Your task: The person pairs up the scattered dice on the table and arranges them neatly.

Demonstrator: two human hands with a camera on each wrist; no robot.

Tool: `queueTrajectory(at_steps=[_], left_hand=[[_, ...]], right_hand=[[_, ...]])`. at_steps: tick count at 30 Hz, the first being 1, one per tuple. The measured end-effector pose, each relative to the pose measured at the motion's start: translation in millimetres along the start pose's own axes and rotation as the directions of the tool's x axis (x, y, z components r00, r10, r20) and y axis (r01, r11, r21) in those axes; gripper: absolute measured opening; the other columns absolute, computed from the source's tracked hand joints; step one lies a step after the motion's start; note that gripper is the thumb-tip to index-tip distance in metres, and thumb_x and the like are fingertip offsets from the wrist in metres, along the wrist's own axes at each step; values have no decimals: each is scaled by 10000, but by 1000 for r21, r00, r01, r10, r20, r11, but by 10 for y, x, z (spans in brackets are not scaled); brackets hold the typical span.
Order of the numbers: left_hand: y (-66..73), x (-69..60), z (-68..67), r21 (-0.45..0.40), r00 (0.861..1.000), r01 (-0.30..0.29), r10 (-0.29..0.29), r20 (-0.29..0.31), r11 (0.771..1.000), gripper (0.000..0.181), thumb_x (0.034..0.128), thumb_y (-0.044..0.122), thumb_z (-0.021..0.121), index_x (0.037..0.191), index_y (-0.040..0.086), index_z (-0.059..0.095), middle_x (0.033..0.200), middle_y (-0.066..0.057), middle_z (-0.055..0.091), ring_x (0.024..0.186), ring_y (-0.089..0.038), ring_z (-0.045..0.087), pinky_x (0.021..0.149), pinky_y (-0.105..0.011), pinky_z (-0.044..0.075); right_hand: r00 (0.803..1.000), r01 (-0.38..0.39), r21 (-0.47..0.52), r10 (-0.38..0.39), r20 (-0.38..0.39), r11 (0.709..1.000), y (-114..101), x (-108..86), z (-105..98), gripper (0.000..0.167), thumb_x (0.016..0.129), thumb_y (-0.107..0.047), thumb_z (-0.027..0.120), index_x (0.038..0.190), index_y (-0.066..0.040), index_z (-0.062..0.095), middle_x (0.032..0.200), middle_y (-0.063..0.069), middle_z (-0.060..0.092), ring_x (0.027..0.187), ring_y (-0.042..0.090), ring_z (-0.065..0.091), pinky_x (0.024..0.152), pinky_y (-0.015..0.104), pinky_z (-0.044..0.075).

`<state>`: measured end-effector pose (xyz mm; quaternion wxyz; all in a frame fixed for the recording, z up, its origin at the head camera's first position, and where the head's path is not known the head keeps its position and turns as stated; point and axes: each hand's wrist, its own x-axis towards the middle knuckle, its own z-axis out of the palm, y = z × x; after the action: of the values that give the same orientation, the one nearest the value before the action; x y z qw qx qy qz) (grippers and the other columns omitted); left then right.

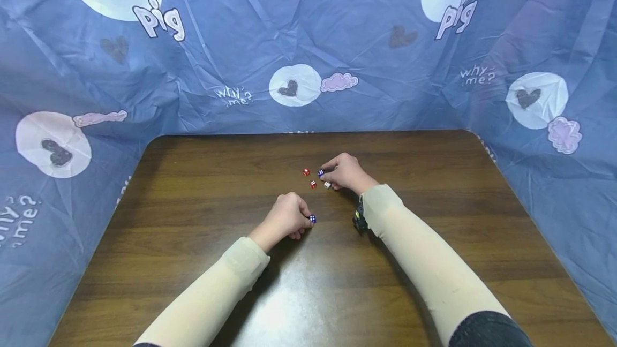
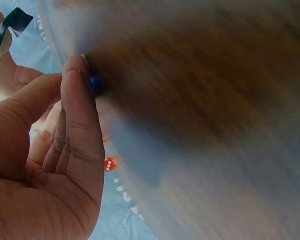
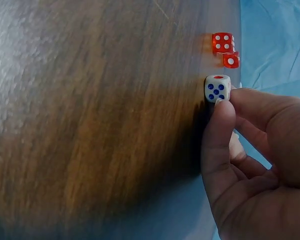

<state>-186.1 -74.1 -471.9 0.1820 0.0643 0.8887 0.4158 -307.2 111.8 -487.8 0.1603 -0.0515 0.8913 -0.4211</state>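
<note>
Near the middle of the table, my left hand (image 1: 287,215) pinches a blue die (image 1: 312,219) between thumb and forefinger. In the left wrist view this die (image 2: 96,86) is blurred and partly behind the fingertips. Farther back, my right hand (image 1: 348,172) holds another blue die (image 1: 321,173) between forefinger and thumb. A white die (image 1: 327,185) lies right beside the right thumb; in the right wrist view the white die (image 3: 217,89) stands before the fingertips, and the blue one is hidden. Two red dice, one nearer (image 1: 313,184) and one farther (image 1: 306,172), lie left of the right hand.
The brown wooden table (image 1: 217,175) has a glossy top with a bright reflection near the front. A blue printed cloth (image 1: 299,25) hangs round its back and sides. A black wrist device (image 1: 359,217) shows under the right sleeve.
</note>
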Motion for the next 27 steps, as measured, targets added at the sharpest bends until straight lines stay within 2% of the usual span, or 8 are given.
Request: queueTrajectory(at_steps=[12, 27], left_hand=[[8, 3, -3, -1, 1000, 2, -2, 7, 1000, 85, 831, -13, 810, 779, 17, 750, 552, -116, 654, 441, -219, 655, 407, -316, 551], [20, -13, -9, 6, 1000, 21, -21, 3, 1000, 89, 828, -11, 821, 783, 27, 753, 562, -116, 660, 455, -226, 664, 414, -317, 555]], right_hand=[[1000, -17, 24, 17, -12, 1000, -63, -32, 26, 200, 869, -60, 820, 1065, -38, 792, 629, 72, 699, 450, 105, 596, 485, 261, 559], [998, 51, -24, -52, -35, 998, -44, -101, -2, 132, 843, -108, 853, 955, -50, 810, 639, 27, 710, 496, 131, 641, 495, 261, 559]])
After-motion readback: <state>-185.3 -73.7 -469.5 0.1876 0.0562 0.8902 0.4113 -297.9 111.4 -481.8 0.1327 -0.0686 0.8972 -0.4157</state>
